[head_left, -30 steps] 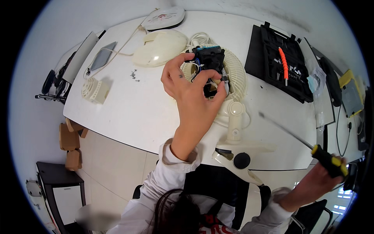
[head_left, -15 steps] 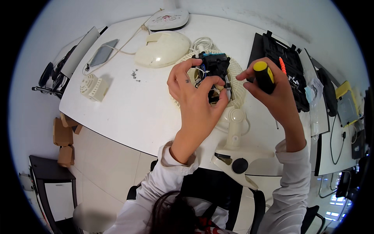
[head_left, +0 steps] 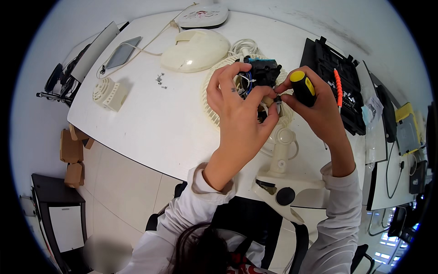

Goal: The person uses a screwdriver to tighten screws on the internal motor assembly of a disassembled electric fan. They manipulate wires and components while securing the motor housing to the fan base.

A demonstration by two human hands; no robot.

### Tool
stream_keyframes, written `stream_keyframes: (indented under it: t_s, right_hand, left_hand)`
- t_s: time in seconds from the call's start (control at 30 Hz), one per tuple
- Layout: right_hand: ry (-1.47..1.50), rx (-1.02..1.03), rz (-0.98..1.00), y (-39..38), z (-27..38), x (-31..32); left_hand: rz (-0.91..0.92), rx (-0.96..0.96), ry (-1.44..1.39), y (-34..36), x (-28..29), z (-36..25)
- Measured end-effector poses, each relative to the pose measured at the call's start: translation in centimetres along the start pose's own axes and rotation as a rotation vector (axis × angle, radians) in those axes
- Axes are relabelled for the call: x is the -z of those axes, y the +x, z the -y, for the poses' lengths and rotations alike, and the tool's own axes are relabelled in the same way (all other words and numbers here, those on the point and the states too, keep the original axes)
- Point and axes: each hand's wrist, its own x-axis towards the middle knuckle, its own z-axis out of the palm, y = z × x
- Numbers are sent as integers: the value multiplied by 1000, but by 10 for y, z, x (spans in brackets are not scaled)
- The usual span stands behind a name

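Observation:
My left hand (head_left: 244,105) reaches over the opened cream fan head and grips the black motor assembly (head_left: 265,73), which has blue and white wires. Its thumb and index finger close near a small tan part low on the assembly. My right hand (head_left: 317,102) keeps a black-and-yellow screwdriver (head_left: 303,87) tucked in its palm, handle up. Its thumb and forefinger meet at the right side of the assembly, touching a small dark piece. The round fan cage (head_left: 211,109) lies beneath, and the cream fan stand (head_left: 279,157) extends toward me.
Left of the fan lie several loose screws (head_left: 160,79), a cream vented cover (head_left: 108,94) and a grey tablet-like slab (head_left: 123,54). Behind sit a cream rounded housing (head_left: 196,52) and a white lidded item (head_left: 203,17). An open black tool case (head_left: 335,77) is at right, with an orange coiled tool (head_left: 338,86).
My right thumb and forefinger have moved left onto the motor assembly and closed there; before, they were apart from it. The left hand still grips the assembly. The view has shifted slightly.

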Motion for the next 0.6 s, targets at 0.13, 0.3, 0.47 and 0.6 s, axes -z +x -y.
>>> stream_keyframes:
  t_s: [0.13,0.3,0.47,0.6]
  right_hand:
    - [-2,0,34,3,1,3]
    - [0,-36,77,5,2,6]
    - [63,-48,59,3,-2,6]
    - [79,-61,56,2,-3,6]
  left_hand:
    - [7,0,6,0,1,0]
    - [6,4,12,-1,1,-1]
    - [-21,-12,53,-1,-1,-2]
    - [-41,-35,93,-2,0,-2]
